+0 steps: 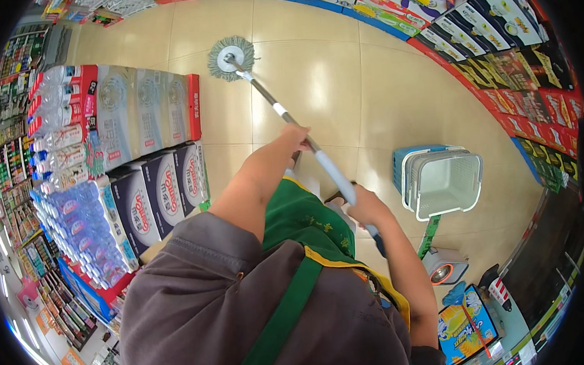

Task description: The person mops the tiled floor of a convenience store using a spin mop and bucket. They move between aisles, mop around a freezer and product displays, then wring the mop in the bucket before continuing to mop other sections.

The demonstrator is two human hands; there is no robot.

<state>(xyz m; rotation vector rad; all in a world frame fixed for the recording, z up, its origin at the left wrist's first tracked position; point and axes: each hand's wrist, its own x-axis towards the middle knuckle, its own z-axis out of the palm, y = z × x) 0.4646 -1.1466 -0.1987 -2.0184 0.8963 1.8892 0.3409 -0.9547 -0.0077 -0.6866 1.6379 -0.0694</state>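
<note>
A round string mop head (231,58) with grey-green strands lies on the tiled floor (311,82) ahead of me. Its long handle (328,168), partly metal and partly pale grey grip, slants back towards my body. Midway along the handle, my left hand (297,135) is wrapped around it. My right hand (371,208) grasps the pale section lower down, near the dark handle end (377,242). The green apron (308,216) with yellow trim hides part of my legs. My shoes are mostly covered by the handle and my hands.
Stacked shopping baskets (445,182) stand on the floor to my right, near a grey-and-white appliance (445,266). At left are water cartons (156,199) and bottles (81,228). Boxed goods (482,24) line the far right, with more cartons (386,1) along the front.
</note>
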